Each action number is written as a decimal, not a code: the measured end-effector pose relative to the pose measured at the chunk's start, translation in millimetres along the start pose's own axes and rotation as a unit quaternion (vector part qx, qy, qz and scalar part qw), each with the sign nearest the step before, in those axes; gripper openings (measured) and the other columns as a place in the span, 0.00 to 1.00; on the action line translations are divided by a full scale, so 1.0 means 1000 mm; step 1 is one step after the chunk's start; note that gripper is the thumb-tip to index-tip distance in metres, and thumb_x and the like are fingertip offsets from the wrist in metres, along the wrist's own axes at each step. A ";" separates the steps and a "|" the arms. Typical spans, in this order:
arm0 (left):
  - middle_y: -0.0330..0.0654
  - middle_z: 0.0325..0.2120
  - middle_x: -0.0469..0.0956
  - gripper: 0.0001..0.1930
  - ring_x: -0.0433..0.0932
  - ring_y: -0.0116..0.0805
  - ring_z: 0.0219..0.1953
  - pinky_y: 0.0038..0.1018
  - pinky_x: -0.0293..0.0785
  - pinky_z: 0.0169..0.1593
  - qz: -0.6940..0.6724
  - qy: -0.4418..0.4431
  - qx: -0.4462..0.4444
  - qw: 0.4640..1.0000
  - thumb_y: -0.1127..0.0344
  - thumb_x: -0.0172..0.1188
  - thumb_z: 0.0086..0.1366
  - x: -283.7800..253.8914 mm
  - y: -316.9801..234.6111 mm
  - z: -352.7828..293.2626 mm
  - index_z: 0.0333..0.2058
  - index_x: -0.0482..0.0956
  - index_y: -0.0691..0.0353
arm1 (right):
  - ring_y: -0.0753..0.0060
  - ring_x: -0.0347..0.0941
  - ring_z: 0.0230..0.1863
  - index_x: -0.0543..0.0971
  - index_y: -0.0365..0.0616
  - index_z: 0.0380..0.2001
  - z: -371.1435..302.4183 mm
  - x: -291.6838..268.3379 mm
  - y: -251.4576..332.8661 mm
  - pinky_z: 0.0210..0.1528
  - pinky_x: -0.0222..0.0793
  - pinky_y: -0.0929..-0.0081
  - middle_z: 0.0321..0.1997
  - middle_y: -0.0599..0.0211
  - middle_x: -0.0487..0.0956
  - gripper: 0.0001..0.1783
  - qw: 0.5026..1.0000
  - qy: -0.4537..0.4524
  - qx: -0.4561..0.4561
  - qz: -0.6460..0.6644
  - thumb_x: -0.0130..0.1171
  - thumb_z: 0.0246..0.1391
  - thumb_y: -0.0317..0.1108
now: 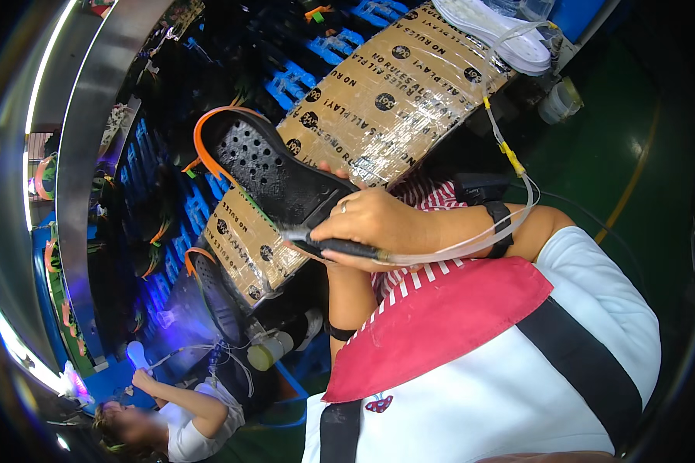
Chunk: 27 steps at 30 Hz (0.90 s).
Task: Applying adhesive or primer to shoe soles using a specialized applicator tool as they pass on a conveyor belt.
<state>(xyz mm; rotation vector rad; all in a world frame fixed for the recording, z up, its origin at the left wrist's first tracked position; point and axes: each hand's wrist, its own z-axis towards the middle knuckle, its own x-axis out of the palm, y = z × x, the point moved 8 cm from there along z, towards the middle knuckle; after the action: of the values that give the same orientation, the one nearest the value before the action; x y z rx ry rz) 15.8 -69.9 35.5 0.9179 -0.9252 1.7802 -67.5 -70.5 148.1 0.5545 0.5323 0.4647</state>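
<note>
Across the left edge of a brown, taped cardboard surface [409,85], a black, perforated, orange-trimmed shoe [289,181] sits in the partly hidden left hand [338,171], fingers curled round it; the right hand [374,220] is wrapped around a slim, black-handled tool [347,246].

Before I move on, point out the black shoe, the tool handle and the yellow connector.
Black shoe [287,185]: head view, midsection.
Tool handle [354,248]: head view, black shaft.
Yellow connector [511,157]: head view, middle.

the left hand [333,170] is mostly hidden beneath the black shoe [292,179].
</note>
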 end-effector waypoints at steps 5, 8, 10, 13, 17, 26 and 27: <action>0.47 0.60 0.56 0.43 0.58 0.48 0.60 0.48 0.56 0.60 0.216 -0.252 -0.014 0.943 0.40 0.61 0.50 -0.047 -0.014 0.008 0.60 0.56 0.52 | 0.60 0.77 0.26 0.79 0.38 0.32 -0.007 -0.020 -0.024 0.31 0.72 0.70 0.26 0.58 0.79 0.12 0.982 0.018 0.077 0.173 0.65 0.41 0.31; 0.48 0.59 0.57 0.35 0.60 0.48 0.59 0.49 0.57 0.60 -0.076 -0.055 -0.042 0.995 0.45 0.56 0.56 -0.030 -0.007 0.018 0.60 0.57 0.52 | 0.63 0.77 0.26 0.79 0.38 0.33 -0.010 -0.022 -0.024 0.30 0.71 0.71 0.25 0.60 0.79 0.12 0.994 -0.031 0.087 0.065 0.64 0.41 0.28; 0.46 0.52 0.63 0.27 0.64 0.44 0.55 0.47 0.63 0.55 -0.032 -0.097 -0.042 0.994 0.50 0.49 0.63 -0.017 -0.006 0.021 0.56 0.60 0.57 | 0.64 0.77 0.26 0.79 0.38 0.33 -0.010 -0.011 -0.016 0.29 0.71 0.71 0.25 0.60 0.78 0.12 0.996 0.002 0.050 0.067 0.64 0.41 0.28; 0.47 0.47 0.68 0.24 0.66 0.41 0.53 0.44 0.66 0.54 0.000 -0.075 -0.056 0.996 0.52 0.45 0.65 -0.019 -0.019 0.022 0.54 0.63 0.62 | 0.63 0.76 0.24 0.79 0.38 0.32 -0.009 -0.006 -0.006 0.27 0.70 0.71 0.24 0.59 0.78 0.11 0.994 0.054 0.018 0.093 0.64 0.41 0.28; 0.50 0.52 0.64 0.33 0.63 0.43 0.56 0.41 0.61 0.60 -0.023 -0.062 -0.033 0.997 0.50 0.55 0.60 -0.014 -0.026 0.017 0.57 0.58 0.64 | 0.62 0.76 0.24 0.79 0.39 0.32 -0.012 -0.019 -0.011 0.26 0.69 0.72 0.24 0.59 0.79 0.11 0.981 0.057 0.088 0.164 0.64 0.41 0.28; 0.59 0.59 0.52 0.52 0.55 0.60 0.60 0.50 0.57 0.60 0.033 -0.070 0.015 0.997 0.39 0.63 0.46 -0.012 -0.042 0.011 0.62 0.48 0.59 | 0.60 0.77 0.28 0.78 0.37 0.31 -0.018 -0.006 -0.006 0.31 0.71 0.71 0.27 0.56 0.79 0.12 0.970 0.141 0.092 0.178 0.63 0.42 0.32; 0.59 0.59 0.53 0.52 0.55 0.60 0.60 0.51 0.58 0.60 0.035 -0.084 0.041 0.995 0.39 0.63 0.46 -0.006 -0.045 0.011 0.62 0.48 0.60 | 0.60 0.76 0.28 0.78 0.38 0.32 -0.019 -0.003 -0.007 0.31 0.71 0.71 0.28 0.56 0.79 0.13 0.945 0.184 0.128 0.236 0.63 0.42 0.32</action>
<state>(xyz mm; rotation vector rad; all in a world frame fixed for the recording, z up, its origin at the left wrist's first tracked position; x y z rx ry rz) 61.3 -67.9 44.6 1.1143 -1.0079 1.8317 -78.6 -70.7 131.0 0.8596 0.8285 0.9771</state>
